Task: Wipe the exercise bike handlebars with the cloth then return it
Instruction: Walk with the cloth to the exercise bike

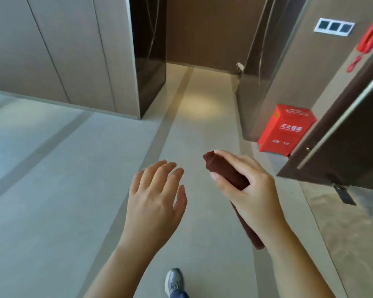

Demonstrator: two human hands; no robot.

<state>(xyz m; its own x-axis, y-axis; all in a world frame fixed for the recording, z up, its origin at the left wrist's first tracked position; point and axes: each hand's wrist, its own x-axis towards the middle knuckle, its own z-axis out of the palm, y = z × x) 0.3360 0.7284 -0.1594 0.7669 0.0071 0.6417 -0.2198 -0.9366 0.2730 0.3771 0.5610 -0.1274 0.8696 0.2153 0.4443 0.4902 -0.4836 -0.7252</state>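
The left hand (157,196) hangs released, fingers spread, holding nothing. Just beside it, the rolled dark-red cloth (224,171) is grasped around its middle by the right hand (248,190). It looks soft, light and unlikely to slip, so a mid-roll hold should suit. Farther right, the red box (286,130) is closed, its contents hidden

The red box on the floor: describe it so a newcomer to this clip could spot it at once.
Start at the dark door with the long metal handle at the right edge. Just left of its lower end, the red box stands on the floor. It alone is bright red at floor level, with white lettering on its front.
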